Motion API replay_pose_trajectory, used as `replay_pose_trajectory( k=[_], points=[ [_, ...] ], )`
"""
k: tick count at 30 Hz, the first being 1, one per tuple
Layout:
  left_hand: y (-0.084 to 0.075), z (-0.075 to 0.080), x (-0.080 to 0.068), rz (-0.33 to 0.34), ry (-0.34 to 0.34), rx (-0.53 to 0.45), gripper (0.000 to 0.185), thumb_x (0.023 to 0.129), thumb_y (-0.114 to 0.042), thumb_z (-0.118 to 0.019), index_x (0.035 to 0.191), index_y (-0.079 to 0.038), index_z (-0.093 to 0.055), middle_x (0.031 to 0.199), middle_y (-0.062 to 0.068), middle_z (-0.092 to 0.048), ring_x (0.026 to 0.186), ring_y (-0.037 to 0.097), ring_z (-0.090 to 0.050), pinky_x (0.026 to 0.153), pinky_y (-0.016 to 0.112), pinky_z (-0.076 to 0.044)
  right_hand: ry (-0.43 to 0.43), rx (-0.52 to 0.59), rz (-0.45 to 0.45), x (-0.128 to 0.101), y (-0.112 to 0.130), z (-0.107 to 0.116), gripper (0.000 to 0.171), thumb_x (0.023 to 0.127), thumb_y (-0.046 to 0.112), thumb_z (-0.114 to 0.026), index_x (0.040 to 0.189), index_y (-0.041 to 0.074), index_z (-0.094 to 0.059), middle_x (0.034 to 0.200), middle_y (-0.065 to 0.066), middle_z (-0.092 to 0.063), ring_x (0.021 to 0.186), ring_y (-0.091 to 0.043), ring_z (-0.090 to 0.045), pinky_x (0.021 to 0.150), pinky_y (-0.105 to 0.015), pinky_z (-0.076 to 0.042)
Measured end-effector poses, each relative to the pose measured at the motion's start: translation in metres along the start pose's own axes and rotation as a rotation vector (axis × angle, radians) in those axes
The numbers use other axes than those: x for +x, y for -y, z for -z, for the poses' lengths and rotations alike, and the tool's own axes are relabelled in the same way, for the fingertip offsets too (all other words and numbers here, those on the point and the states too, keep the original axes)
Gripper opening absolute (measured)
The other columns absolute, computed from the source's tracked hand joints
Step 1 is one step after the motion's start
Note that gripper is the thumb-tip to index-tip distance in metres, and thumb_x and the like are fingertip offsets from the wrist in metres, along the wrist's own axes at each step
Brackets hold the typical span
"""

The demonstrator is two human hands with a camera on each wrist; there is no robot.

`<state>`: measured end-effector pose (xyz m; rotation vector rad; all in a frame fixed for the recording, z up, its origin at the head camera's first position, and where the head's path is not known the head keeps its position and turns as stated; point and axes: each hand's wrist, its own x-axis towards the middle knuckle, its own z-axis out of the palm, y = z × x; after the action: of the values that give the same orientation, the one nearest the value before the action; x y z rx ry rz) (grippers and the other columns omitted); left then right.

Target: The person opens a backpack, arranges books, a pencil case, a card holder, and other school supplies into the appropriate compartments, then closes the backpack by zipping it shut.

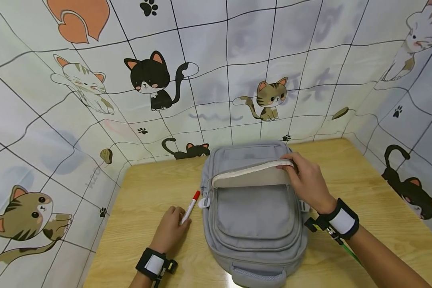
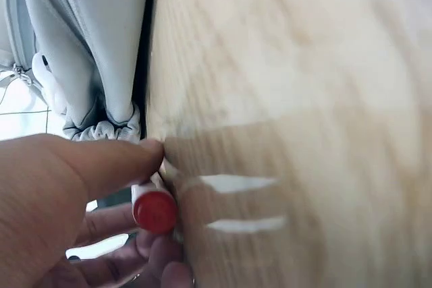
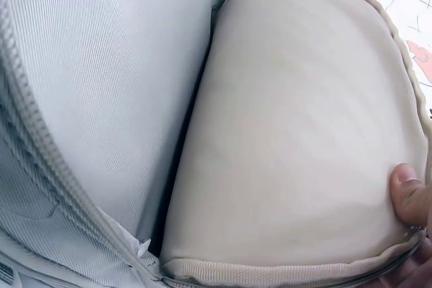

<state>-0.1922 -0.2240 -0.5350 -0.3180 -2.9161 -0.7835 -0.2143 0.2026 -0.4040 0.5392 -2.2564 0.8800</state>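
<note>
Toward the table's (image 1: 363,168) far edge: grey backpack (image 1: 255,212) flat, flap (image 1: 252,170) pinched up by right hand (image 1: 309,182), baring the cream lining (compartment gaping). Near the left edge: red-capped marker (image 1: 191,206) in left hand's (image 1: 169,232) clenched grip, pointing bagward.

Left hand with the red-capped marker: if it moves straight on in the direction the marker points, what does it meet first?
Probably the grey backpack. The left hand holds the marker tilted up and right, toward the bag's left side near the zipper pull; depth is uncertain.
</note>
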Motion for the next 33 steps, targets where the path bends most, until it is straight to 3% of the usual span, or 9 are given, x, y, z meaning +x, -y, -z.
replay_pose_trajectory(
  k=[8, 13, 16, 18, 20, 23, 26, 30, 33],
  points=[
    [-0.007, 0.010, 0.009, -0.005, 0.021, -0.026, 0.008, 0.097, -0.009, -0.076, 0.100, -0.003, -0.071, 0.090, 0.004, -0.060, 0.076, 0.011, -0.051, 0.065, 0.026, -0.046, 0.010, 0.003, -0.028, 0.002, -0.003, 0.005, 0.022, 0.094, -0.005, -0.075, 0.114, -0.002, -0.069, 0.091, -0.010, -0.073, 0.067, -0.006, -0.049, 0.061, -0.015, -0.037],
    [-0.028, 0.053, 0.015, -0.059, -0.131, -0.052, 0.011, 0.099, -0.005, -0.071, 0.109, 0.001, -0.072, 0.091, 0.006, -0.059, 0.072, 0.010, -0.048, 0.056, 0.023, -0.043, 0.020, 0.017, -0.055, 0.007, -0.006, 0.009, 0.021, 0.095, -0.003, -0.075, 0.115, -0.001, -0.070, 0.092, -0.010, -0.075, 0.067, -0.005, -0.049, 0.061, -0.015, -0.037],
    [-0.053, 0.086, 0.015, -0.184, -0.279, -0.040, 0.015, 0.099, -0.001, -0.068, 0.114, 0.003, -0.068, 0.088, 0.004, -0.057, 0.069, 0.008, -0.046, 0.052, 0.020, -0.040, 0.031, 0.022, -0.078, 0.009, -0.007, 0.012, 0.020, 0.096, -0.002, -0.075, 0.116, 0.001, -0.071, 0.092, -0.009, -0.075, 0.068, -0.005, -0.050, 0.061, -0.015, -0.038],
    [-0.073, 0.100, 0.015, -0.335, -0.347, -0.038, 0.024, 0.097, 0.002, -0.068, 0.121, 0.002, -0.066, 0.086, 0.002, -0.058, 0.067, 0.005, -0.045, 0.052, 0.017, -0.038, 0.040, 0.023, -0.092, 0.010, -0.008, 0.013, 0.020, 0.096, -0.002, -0.074, 0.116, 0.001, -0.070, 0.092, -0.009, -0.075, 0.068, -0.005, -0.050, 0.061, -0.017, -0.038],
    [-0.097, 0.105, 0.014, -0.520, -0.336, -0.031, 0.039, 0.094, 0.005, -0.067, 0.133, -0.002, -0.063, 0.085, -0.001, -0.057, 0.066, 0.003, -0.043, 0.053, 0.014, -0.038, 0.046, 0.025, -0.102, 0.010, -0.009, 0.014, 0.020, 0.096, -0.001, -0.075, 0.116, 0.002, -0.070, 0.091, -0.008, -0.075, 0.067, -0.005, -0.048, 0.060, -0.018, -0.038],
    [-0.134, 0.090, 0.015, -0.803, -0.249, 0.059, 0.061, 0.088, 0.002, -0.073, 0.146, -0.011, -0.060, 0.087, -0.002, -0.058, 0.065, 0.003, -0.044, 0.056, 0.014, -0.040, 0.047, 0.030, -0.106, 0.009, -0.010, 0.014, 0.020, 0.094, -0.001, -0.076, 0.113, 0.002, -0.070, 0.088, -0.006, -0.073, 0.066, -0.006, -0.047, 0.059, -0.018, -0.037],
    [-0.163, 0.059, 0.019, -0.976, -0.159, 0.283, 0.063, 0.091, -0.010, -0.078, 0.149, -0.020, -0.059, 0.088, -0.004, -0.056, 0.067, 0.005, -0.047, 0.059, 0.018, -0.044, 0.048, 0.044, -0.097, 0.008, -0.010, 0.012, 0.021, 0.092, -0.001, -0.078, 0.111, 0.003, -0.070, 0.087, -0.005, -0.072, 0.065, -0.006, -0.047, 0.058, -0.018, -0.038],
    [-0.178, 0.019, 0.034, -1.048, -0.087, 0.541, 0.052, 0.101, -0.017, -0.074, 0.150, -0.020, -0.058, 0.090, -0.004, -0.058, 0.065, 0.005, -0.050, 0.056, 0.021, -0.047, 0.057, 0.075, -0.093, 0.007, -0.007, 0.008, 0.021, 0.092, -0.001, -0.079, 0.111, 0.004, -0.069, 0.087, -0.005, -0.072, 0.065, -0.005, -0.048, 0.057, -0.019, -0.039],
    [-0.180, 0.000, 0.047, -1.035, -0.057, 0.624, 0.052, 0.105, -0.012, -0.067, 0.155, -0.019, -0.054, 0.099, -0.002, -0.062, 0.065, 0.006, -0.054, 0.054, 0.023, -0.050, 0.058, 0.083, -0.093, 0.005, -0.004, 0.007, 0.021, 0.092, 0.000, -0.079, 0.110, 0.005, -0.069, 0.087, -0.004, -0.072, 0.064, -0.005, -0.048, 0.056, -0.019, -0.039]
  ],
)
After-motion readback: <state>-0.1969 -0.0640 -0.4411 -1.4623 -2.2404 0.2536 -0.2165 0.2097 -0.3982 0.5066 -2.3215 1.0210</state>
